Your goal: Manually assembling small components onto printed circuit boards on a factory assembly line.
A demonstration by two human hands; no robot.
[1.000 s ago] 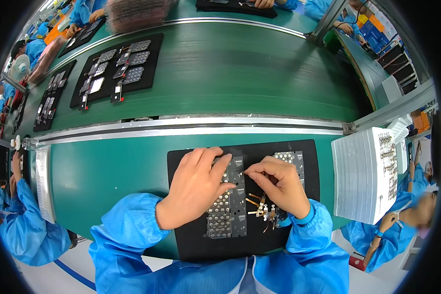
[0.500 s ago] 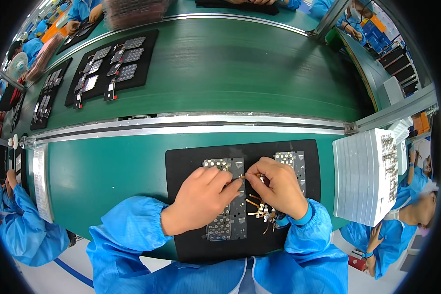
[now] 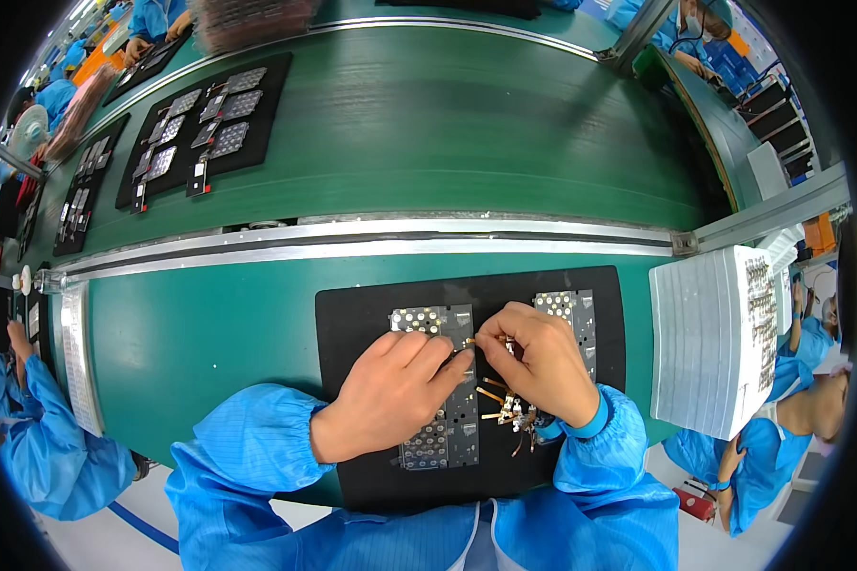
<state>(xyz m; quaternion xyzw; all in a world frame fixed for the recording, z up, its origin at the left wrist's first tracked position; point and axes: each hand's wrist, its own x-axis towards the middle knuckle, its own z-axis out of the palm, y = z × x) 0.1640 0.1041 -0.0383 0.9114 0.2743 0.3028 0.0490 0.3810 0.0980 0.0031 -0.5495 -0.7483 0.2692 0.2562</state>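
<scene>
A black mat point(image 3: 371, 485) bears two dark grey circuit board panels with round metal dots. My left hand point(image 3: 390, 392) lies over the left circuit board point(image 3: 463, 438), fingers curled and closed, its thumb and forefinger tips near the board's right edge. What they grip, if anything, is hidden. My right hand point(image 3: 540, 360) meets it there, its thumb and forefinger pinching a tiny copper-coloured flex cable at that edge. Below my right hand lies a small pile of flex cables point(image 3: 512, 411) with silver and copper ends. The right circuit board point(image 3: 584, 314) is partly covered by my right hand.
Beyond a metal rail point(image 3: 371, 243) runs a green conveyor belt point(image 3: 467, 133), carrying black trays point(image 3: 267, 157) of boards at the left. A stack of white foam sheets point(image 3: 700, 343) stands on my right, a white tray point(image 3: 79, 357) at far left. Co-workers in blue sit around.
Trays on the belt have shifted a little leftward. My left hand has edged slightly down the board; my right hand stays almost where it was, still pinching.
</scene>
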